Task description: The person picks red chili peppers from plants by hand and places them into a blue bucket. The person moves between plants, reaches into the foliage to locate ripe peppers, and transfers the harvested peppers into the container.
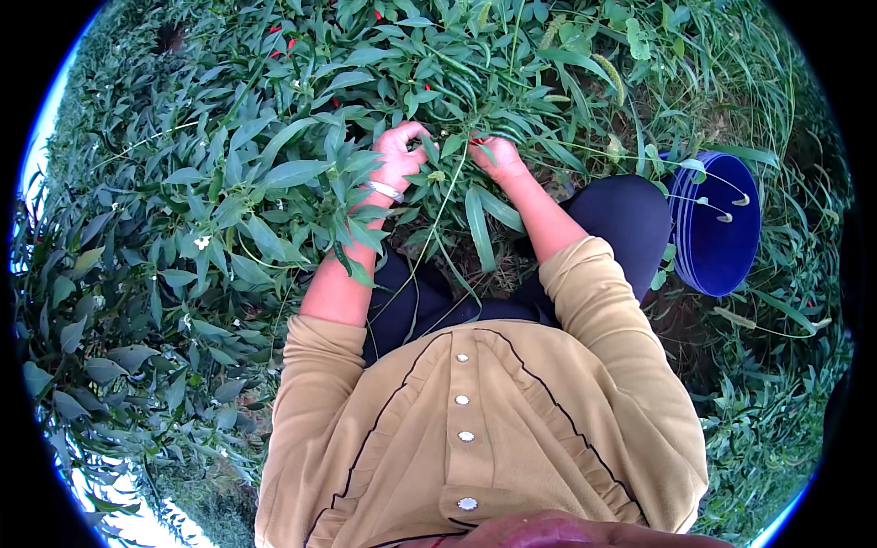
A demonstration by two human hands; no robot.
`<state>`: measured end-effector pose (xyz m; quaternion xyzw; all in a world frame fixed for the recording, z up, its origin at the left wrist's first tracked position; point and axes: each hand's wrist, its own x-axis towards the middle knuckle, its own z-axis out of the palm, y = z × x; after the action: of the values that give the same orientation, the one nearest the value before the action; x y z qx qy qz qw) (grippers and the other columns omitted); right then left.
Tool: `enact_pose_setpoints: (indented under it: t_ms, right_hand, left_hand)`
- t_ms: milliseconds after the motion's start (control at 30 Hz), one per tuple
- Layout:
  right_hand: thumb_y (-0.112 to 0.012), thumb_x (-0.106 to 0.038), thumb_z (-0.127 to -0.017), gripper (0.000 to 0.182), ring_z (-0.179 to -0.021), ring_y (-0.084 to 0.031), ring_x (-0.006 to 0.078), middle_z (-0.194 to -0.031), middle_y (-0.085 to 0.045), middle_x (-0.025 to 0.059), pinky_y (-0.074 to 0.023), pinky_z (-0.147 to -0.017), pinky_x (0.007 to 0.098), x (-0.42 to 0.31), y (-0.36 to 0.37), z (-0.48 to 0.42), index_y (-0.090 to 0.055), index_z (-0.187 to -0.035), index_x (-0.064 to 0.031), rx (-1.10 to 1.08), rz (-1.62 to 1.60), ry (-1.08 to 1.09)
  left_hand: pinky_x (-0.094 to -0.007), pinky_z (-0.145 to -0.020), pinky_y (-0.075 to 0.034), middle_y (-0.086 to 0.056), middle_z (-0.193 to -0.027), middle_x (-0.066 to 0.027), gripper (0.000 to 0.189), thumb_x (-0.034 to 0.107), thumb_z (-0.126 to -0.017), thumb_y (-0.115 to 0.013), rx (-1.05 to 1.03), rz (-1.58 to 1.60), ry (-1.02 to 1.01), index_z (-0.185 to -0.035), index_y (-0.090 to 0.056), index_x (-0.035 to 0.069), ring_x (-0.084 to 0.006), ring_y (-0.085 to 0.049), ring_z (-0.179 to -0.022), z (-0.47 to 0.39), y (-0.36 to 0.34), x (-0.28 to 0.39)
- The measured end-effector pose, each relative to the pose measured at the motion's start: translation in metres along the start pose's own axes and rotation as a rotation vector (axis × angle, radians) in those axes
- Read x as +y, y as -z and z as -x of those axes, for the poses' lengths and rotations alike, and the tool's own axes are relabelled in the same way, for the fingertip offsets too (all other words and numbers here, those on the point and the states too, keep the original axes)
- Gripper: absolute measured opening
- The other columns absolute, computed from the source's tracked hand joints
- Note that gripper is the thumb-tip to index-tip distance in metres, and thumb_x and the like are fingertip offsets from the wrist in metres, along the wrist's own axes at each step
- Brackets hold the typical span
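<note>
My left hand [397, 159], with a pale bracelet [384, 191] at its wrist, reaches into a leafy chili pepper plant [291, 168]. Its thumb and forefinger curve around a leaf, and foliage hides the other fingers, so a grip cannot be made out. Just to the right, my right hand [500, 160] has its fingertips closed on a red chili pepper [476, 141], mostly covered by the fingers and leaves. Green chili peppers [458, 83] hang above both hands. A dark green pepper [508, 131] lies right against the top of my right hand.
A blue bucket [716, 222] lies tipped beside my right knee [620, 222], its mouth facing right. Grass stems with seed heads [608, 79] cross the right side. More red peppers [291, 45] show at the upper left. A long grass stem [449, 198] runs between my forearms.
</note>
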<state>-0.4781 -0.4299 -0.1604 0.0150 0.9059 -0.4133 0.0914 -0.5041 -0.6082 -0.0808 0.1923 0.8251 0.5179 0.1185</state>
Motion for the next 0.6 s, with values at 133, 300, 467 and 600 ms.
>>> enact_pose_setpoints:
  t_ms: [133, 300, 467, 600]
  right_hand:
    - [-0.052, -0.032, -0.071, 0.030, -0.081, -0.056, 0.0301, -0.088, -0.060, 0.0131, -0.0430, -0.073, 0.0355, -0.002, 0.006, 0.006, -0.060, -0.087, -0.0090, 0.121, -0.104, -0.067]
    - [-0.057, 0.005, -0.067, 0.008, -0.059, -0.043, 0.0034, -0.063, -0.052, -0.0054, -0.0385, -0.056, 0.0199, -0.024, 0.035, 0.015, -0.059, -0.067, -0.0024, 0.357, -0.851, 0.132]
    - [-0.062, 0.011, -0.063, 0.015, -0.058, -0.043, 0.0029, -0.064, -0.050, -0.0056, -0.0386, -0.056, 0.0168, -0.038, 0.061, 0.022, -0.056, -0.066, -0.0023, 0.424, -1.105, -0.036]
    - [-0.059, 0.008, -0.066, 0.012, -0.058, -0.046, 0.0026, -0.068, -0.053, -0.0047, -0.0400, -0.055, 0.0170, -0.031, 0.065, 0.024, -0.058, -0.070, -0.0033, 0.303, -1.226, -0.028]
  left_hand:
    - [-0.0210, -0.070, -0.039, -0.058, -0.084, 0.0010, 0.019, 0.015, -0.079, -0.059, -0.044, 0.257, 0.201, -0.093, -0.059, 0.003, -0.0059, -0.049, -0.076, 0.004, 0.017, 0.015]
    - [-0.0290, -0.076, -0.042, -0.060, -0.085, -0.0064, 0.027, 0.027, -0.082, -0.056, 0.217, 0.623, 0.449, -0.090, -0.056, 0.002, -0.0159, -0.058, -0.082, 0.013, 0.058, 0.020]
    - [-0.0249, -0.065, -0.045, -0.061, -0.076, -0.0051, 0.016, 0.021, -0.080, -0.057, 0.233, 0.425, 0.560, -0.082, -0.057, 0.006, -0.0154, -0.061, -0.067, 0.017, 0.056, 0.006]
    - [-0.0214, -0.059, -0.041, -0.061, -0.078, -0.0035, 0.015, 0.010, -0.076, -0.060, 0.020, 0.221, 0.345, -0.089, -0.058, 0.004, -0.0113, -0.058, -0.070, 0.010, 0.030, -0.006]
